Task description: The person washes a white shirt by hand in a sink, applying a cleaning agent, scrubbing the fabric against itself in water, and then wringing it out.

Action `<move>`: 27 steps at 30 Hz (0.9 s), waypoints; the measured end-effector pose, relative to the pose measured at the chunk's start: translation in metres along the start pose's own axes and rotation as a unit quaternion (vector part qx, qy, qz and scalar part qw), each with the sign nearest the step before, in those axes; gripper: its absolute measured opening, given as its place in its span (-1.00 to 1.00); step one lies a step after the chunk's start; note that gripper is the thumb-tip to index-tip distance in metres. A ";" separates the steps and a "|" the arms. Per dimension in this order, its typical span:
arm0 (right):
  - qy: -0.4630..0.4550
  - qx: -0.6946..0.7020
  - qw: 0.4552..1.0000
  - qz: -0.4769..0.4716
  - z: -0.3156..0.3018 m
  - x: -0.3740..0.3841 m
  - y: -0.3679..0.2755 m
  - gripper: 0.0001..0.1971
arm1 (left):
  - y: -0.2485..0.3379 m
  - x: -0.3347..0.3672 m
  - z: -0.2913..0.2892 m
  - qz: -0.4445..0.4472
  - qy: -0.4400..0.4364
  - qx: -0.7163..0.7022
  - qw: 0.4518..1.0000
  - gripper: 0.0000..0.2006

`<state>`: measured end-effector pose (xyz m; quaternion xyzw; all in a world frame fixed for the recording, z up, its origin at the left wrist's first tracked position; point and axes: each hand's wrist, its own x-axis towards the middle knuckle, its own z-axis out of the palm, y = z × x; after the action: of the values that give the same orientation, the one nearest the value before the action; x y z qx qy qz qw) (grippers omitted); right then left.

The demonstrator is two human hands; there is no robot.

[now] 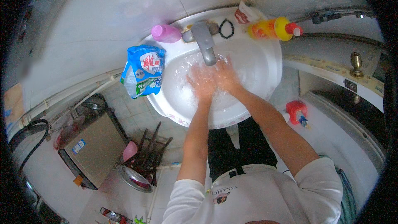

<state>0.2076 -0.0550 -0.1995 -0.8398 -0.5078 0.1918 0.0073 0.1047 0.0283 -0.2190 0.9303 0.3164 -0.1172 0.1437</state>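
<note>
Left grip (200, 84) and right grip (226, 76) are side by side in the splashing clear water (185, 67) of a white, rounded ceramic sink (273, 68), both released with fingers spread. Grey metal faucet (203, 37) is just ahead of them. Blue-and-white plastic bag (144, 72) sits left of the left grip, yellow red-capped plastic bottle (282, 29) ahead-right of the right.

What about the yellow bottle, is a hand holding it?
No, the yellow bottle is at the edge of the sink, while the left hand and right hand are by the tap.
</note>
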 end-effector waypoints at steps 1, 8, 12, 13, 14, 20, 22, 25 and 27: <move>0.039 0.021 0.999 0.008 0.006 0.000 0.001 -0.52 | 0.000 0.000 -0.001 0.006 0.011 0.015 1.000 -0.48; 0.158 0.187 0.969 -0.033 0.006 -0.010 0.023 -0.62 | -0.009 -0.011 -0.013 0.067 0.108 -0.074 0.989 -0.55; 0.283 0.228 0.932 0.014 -0.012 -0.029 0.021 -0.68 | -0.027 -0.023 -0.029 0.147 0.154 -0.123 0.969 -0.70; 0.310 0.250 0.916 0.036 -0.016 -0.036 0.019 -0.71 | -0.030 -0.029 -0.036 0.166 0.167 -0.145 0.961 -0.74; 0.289 0.298 0.904 0.099 -0.020 -0.042 0.019 -0.72 | -0.031 -0.033 -0.041 0.099 0.166 -0.223 0.955 -0.77; 0.244 0.407 0.879 0.034 -0.090 -0.090 0.027 -0.70 | -0.038 -0.054 -0.113 0.050 0.210 -0.420 0.882 -0.76; 0.148 0.232 0.961 -0.032 -0.129 -0.103 0.028 -0.64 | -0.040 -0.067 -0.149 0.131 0.150 -0.296 0.934 -0.73; 0.042 0.142 0.988 -0.029 -0.151 -0.113 0.045 -0.56 | -0.050 -0.084 -0.182 0.175 0.060 -0.123 0.975 -0.61; -0.002 0.210 0.977 0.032 -0.179 -0.114 0.042 -0.59 | -0.072 -0.084 -0.176 0.173 0.050 -0.065 0.982 -0.54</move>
<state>0.2555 -0.1406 -0.0064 -0.8347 -0.4293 0.2961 0.1768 0.0173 0.0963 -0.0429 0.9645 0.1644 -0.0232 0.2056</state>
